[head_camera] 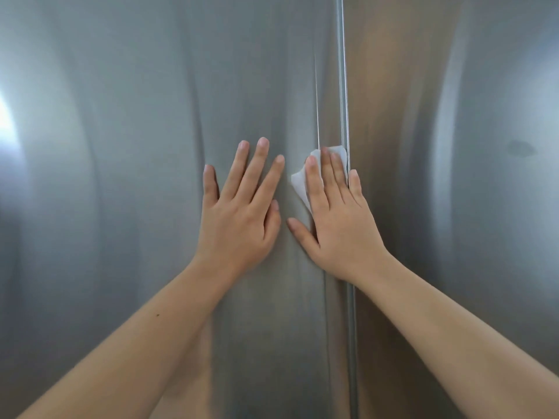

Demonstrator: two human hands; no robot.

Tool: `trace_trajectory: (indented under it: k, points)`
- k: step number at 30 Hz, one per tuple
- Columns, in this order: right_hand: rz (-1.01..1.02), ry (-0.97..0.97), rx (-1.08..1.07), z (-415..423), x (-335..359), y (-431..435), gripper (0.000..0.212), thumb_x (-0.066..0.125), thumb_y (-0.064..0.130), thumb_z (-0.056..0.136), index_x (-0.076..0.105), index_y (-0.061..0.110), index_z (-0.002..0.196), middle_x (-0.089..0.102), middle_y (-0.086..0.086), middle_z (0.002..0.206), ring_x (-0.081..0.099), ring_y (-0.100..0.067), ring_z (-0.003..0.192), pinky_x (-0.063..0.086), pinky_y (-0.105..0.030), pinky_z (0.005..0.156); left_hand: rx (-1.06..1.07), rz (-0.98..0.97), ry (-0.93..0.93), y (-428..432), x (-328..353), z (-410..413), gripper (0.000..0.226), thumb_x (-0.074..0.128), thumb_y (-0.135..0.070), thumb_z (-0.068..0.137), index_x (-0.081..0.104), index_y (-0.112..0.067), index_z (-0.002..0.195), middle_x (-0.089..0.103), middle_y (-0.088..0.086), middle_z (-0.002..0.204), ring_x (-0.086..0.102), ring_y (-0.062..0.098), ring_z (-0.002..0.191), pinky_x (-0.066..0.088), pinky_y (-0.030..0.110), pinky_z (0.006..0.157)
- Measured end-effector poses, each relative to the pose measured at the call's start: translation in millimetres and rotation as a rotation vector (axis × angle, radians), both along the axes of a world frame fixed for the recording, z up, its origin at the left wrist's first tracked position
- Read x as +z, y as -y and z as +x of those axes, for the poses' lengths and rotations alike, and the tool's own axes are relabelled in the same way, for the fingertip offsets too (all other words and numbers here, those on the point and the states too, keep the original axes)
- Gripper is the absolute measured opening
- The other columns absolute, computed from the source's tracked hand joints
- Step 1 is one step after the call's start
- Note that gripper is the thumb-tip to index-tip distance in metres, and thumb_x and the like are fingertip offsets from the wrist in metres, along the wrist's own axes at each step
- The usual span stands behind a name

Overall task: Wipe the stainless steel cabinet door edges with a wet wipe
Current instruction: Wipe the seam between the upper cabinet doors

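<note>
Two brushed stainless steel cabinet doors fill the view: the left door (121, 146) and the right door (453, 116). They meet at a vertical edge seam (343, 86) right of centre. My right hand (338, 219) lies flat with straight fingers on a white wet wipe (299, 179), pressing it against the left door beside the seam; its little finger reaches across the seam. The wipe shows above and to the left of the fingers. My left hand (239, 213) rests flat on the left door, fingers spread, a little left of the wipe and apart from it.
A small dark smudge (521, 148) marks the right door at hand height. A bright light reflection (6, 122) glares at the far left of the left door. Nothing else is in view besides my two forearms.
</note>
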State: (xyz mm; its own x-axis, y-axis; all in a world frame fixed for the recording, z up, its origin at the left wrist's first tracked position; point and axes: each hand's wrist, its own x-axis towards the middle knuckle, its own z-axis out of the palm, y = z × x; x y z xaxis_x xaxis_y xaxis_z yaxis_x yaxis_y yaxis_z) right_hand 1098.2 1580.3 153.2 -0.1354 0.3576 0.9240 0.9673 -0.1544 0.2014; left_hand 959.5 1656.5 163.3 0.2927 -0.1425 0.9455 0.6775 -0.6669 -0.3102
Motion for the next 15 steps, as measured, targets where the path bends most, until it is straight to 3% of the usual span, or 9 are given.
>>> trace_trajectory:
  k: [3,7,11,15]
  points:
    - [0.017,0.018,-0.02,0.4,26.0,-3.0,0.076,0.019,0.053,0.091,-0.003,0.004,0.144,0.002,-0.02,0.155,-0.002,-0.031,0.144,-0.011,-0.034,0.112,0.008,0.003,0.016,-4.7,19.8,-4.2,0.053,0.034,-0.023,0.089,0.042,-0.009,0.139,0.034,0.013,0.147,0.031,0.032,0.136,0.028,0.063,0.101]
    - [0.049,0.035,-0.034,2.3,60.2,-9.2,0.075,0.028,0.049,0.096,-0.007,0.006,0.146,-0.003,-0.017,0.156,-0.006,-0.028,0.144,-0.017,-0.031,0.11,-0.002,-0.018,0.048,-5.2,38.0,-4.1,0.054,0.031,-0.026,0.089,0.041,-0.01,0.14,0.032,0.012,0.149,0.028,0.03,0.138,0.028,0.063,0.101]
    - [0.075,0.039,-0.066,2.2,91.5,-14.7,0.078,0.014,0.053,0.089,-0.009,0.006,0.147,-0.005,-0.015,0.157,-0.007,-0.027,0.144,-0.015,-0.032,0.11,-0.009,-0.006,0.089,-6.4,43.9,-1.9,0.053,0.032,-0.025,0.089,0.043,-0.01,0.139,0.034,0.011,0.148,0.031,0.03,0.137,0.032,0.063,0.098]
    - [0.096,0.049,-0.069,4.9,118.2,-17.3,0.076,0.015,0.051,0.091,-0.008,0.007,0.148,-0.005,-0.013,0.157,-0.007,-0.025,0.145,-0.011,-0.035,0.112,0.015,0.013,0.098,-7.1,43.9,-0.5,0.054,0.031,-0.025,0.088,0.043,-0.01,0.139,0.034,0.011,0.148,0.032,0.031,0.136,0.034,0.062,0.096]
